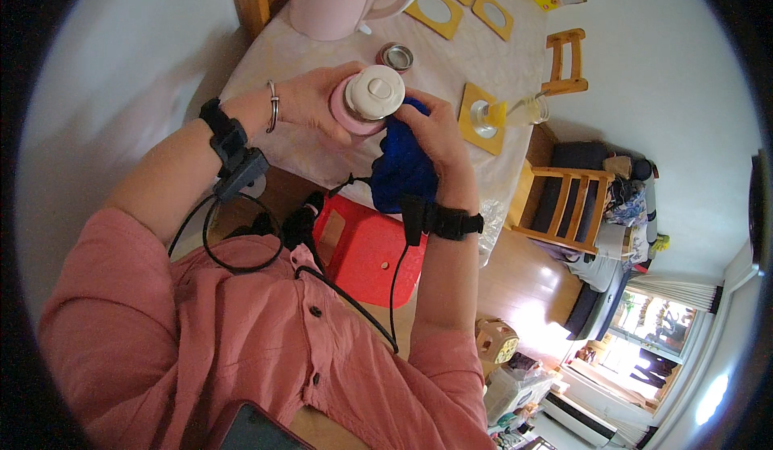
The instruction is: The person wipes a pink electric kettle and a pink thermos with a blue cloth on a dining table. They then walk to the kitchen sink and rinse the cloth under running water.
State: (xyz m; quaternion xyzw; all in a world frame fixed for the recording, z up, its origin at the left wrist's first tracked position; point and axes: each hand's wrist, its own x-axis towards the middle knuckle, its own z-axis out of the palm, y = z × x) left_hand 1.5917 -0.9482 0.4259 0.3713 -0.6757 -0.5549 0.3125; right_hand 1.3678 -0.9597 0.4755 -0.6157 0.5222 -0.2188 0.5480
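Observation:
My left hand (320,101) is wrapped around the side of a pink flask (344,112) with a cream lid (378,92), seen from above. My right hand (436,127) grips a dark blue cloth pouch (401,163) at its upper part, beside the flask. A black cord with a knot hangs from the pouch towards the left. The pouch's opening and contents cannot be made out. A small round metal-rimmed lid or tin (395,57) lies on the table just beyond the flask.
A large pink jug (338,0) stands beyond my left hand. Several yellow square mats (444,21) and a glass jar (531,110) are on the cloth-covered table (320,57). A red plastic stool (374,257) is below the table edge, and wooden chairs (558,208) stand around.

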